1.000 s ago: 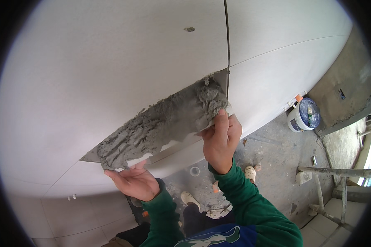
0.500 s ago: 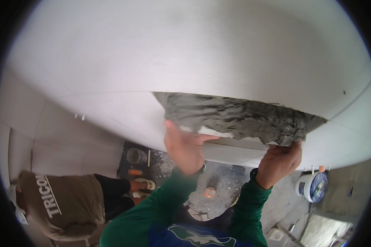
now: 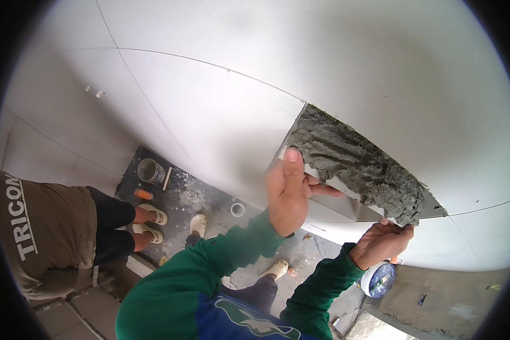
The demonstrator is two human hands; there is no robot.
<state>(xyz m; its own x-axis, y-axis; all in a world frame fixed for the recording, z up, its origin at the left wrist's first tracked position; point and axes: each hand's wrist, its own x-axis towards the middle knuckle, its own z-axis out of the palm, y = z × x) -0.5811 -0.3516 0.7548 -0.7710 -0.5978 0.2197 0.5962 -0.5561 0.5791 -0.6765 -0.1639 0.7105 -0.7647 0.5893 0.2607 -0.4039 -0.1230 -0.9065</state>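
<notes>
Both hands grip a narrow white tile piece point(image 3: 345, 188) whose upper face is thickly spread with wet grey mortar point(image 3: 354, 161). My left hand point(image 3: 289, 198) holds it near its left end, thumb on the edge and fingers beneath. Toward the right end, my right hand point(image 3: 382, 243) pinches the near edge between thumb and fingers. The piece sits at an opening in the white tiled wall point(image 3: 221, 113), its far side close to the opening's upper edge. Whether it touches the wall there, I cannot tell.
A person in a brown shirt point(image 3: 51, 232) is at the left. On the floor stand a grey bucket point(image 3: 151, 171), a small white cup point(image 3: 237, 209) and an orange object point(image 3: 143, 194). A white and blue pail point(image 3: 378, 280) stands at lower right beside a grey ledge point(image 3: 447, 294).
My view has turned, so the wall and tile piece now slant down to the right. Both hands keep their hold on the mortared piece. More floor shows at the left.
</notes>
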